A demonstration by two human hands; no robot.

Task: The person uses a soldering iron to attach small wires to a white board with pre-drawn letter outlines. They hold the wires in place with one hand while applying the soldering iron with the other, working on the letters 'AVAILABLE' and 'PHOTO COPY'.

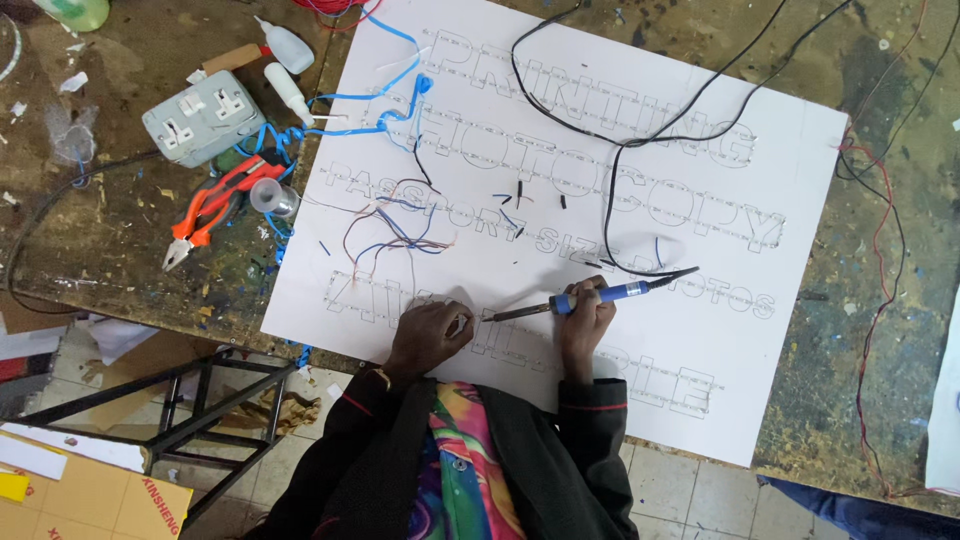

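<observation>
**Workbench, white sign board, soldering in hand**

Scarred, stained wooden workbench, seen from above; tiled floor and a black metal frame below its near edge. A large white board lies tilted across the bench, with rows of outlined letters marked in small dots.

Right hand: closed around the blue handle of a soldering iron. The iron lies nearly level, dark tip pointing toward the left hand and ending just beside it, over the lower rows of letters. Its black cord loops up across the board and off the far edge.

Left hand: fingers curled down, pressed on the board just by the iron's tip. Whether it pinches anything is too small to tell.

Thin wires, red, blue and dark, tangle on the board just above the left hand. Short dark cut pieces lie scattered to their right.

Off the board, far left: grey double socket box, blue wire trailing from near it onto the board, orange-handled pliers, two small white squeeze bottles. Red wire runs down the bench at the right. Dark sleeves and a bright multicoloured shirt at the bottom of the view.
</observation>
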